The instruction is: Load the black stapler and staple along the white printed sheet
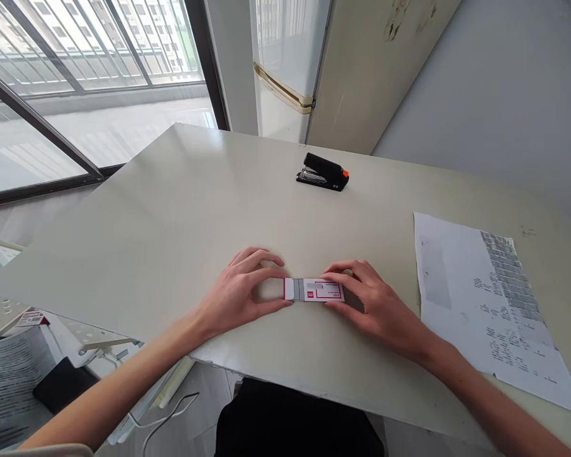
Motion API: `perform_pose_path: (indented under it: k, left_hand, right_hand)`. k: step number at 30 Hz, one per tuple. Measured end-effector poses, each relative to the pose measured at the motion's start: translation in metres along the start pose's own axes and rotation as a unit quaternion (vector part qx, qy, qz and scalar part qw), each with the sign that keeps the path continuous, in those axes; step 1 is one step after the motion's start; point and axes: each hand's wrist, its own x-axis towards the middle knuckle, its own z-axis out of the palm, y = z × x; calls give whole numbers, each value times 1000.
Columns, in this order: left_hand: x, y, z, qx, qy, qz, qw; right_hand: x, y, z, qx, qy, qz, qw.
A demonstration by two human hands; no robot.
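Observation:
A small white-and-red staple box [323, 290] lies on the table in front of me, its two parts drawn apart. Grey metal staples [299, 289] show in the gap between them. My left hand [240, 289] pinches the left end of the box between thumb and fingers. On the other end, the thumb and fingers of my right hand [368, 295] grip the printed part. Beyond both hands stands a black stapler [323, 172] with an orange-red tab at its right end, touched by neither hand.
Printed paper sheets [457, 304] lie on the table [195, 203] at the right. Behind the table stand a refrigerator [285, 70] and a wall. A glass door is at the left. Below the left table edge are a white cart [9, 298], a black item and a cable.

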Motion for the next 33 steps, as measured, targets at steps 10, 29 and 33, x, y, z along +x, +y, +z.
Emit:
perform_pose_path:
  k: [10, 29, 33]
  left_hand:
    - [4, 2, 3, -51, -18, -36, 998]
    - [-8, 16, -5, 27, 32, -99, 994]
    - [-12, 26, -1, 41, 53, -132, 989]
  right_hand:
    - [15, -13, 11, -6, 5, -17, 1000]
    - [18, -11, 22, 10, 50, -19, 999]
    - [18, -12, 22, 8, 60, -16, 998]
